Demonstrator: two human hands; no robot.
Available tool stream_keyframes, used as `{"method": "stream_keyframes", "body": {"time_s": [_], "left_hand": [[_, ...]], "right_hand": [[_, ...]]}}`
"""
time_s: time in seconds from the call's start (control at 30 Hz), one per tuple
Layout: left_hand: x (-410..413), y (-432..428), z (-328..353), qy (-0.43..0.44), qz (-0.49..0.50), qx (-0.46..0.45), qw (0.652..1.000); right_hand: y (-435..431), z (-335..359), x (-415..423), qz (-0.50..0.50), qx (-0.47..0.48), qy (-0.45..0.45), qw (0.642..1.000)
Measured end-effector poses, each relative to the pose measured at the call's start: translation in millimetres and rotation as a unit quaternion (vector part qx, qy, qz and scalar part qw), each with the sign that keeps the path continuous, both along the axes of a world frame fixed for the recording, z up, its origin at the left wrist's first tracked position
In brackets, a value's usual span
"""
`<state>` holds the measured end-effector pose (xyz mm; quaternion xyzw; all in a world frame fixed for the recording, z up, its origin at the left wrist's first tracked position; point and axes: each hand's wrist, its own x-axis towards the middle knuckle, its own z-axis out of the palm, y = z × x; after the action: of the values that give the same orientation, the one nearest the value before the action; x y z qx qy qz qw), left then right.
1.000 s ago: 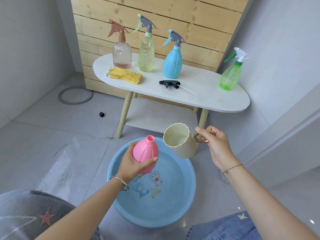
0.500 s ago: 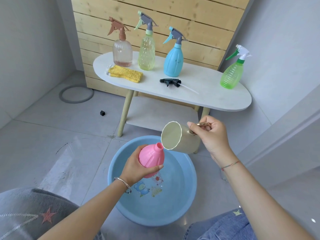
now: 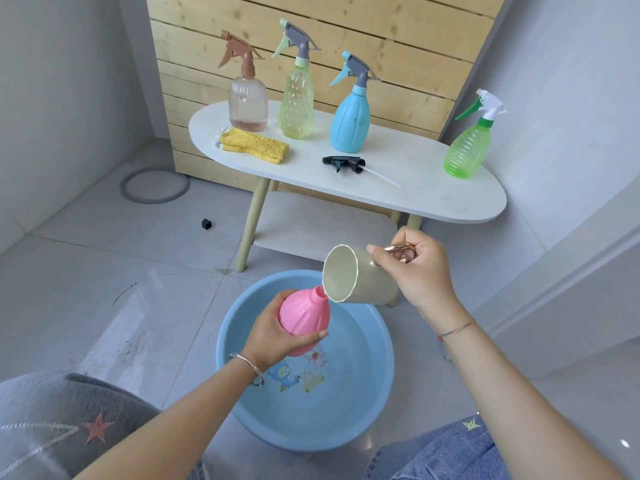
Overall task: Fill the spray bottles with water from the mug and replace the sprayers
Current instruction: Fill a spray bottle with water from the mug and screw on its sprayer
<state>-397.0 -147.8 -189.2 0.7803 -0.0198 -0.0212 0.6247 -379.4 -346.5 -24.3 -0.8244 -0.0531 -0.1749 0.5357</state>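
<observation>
1. Here, the left hand [image 3: 273, 332] wraps its fingers and thumb round the belly of the pink bottle [image 3: 304, 317], holding it tilted above the blue basin [image 3: 384, 358].
2. The bottle is pear-shaped, faintly ribbed plastic, and its short neck stands open just past the fingertips.
3. The right hand [image 3: 419, 268] clasps the copper-coloured handle of the cream mug [image 3: 360, 282]. The mug is tipped almost onto its side, and its rim is at the bottle's mouth, touching or just beside it.
4. A black sprayer [image 3: 343, 163] lies loose on the white table [image 3: 433, 188], well beyond both hands.
</observation>
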Motion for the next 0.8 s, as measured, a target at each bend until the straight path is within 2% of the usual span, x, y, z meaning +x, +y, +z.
{"method": "stream_keyframes", "body": {"time_s": [0.8], "left_hand": [[0.3,-0.2,-4.1,0.013,0.0,-0.001,1.0]], "right_hand": [[3.2,2.6,2.0,0.028,-0.086,-0.054,0.994]]}}
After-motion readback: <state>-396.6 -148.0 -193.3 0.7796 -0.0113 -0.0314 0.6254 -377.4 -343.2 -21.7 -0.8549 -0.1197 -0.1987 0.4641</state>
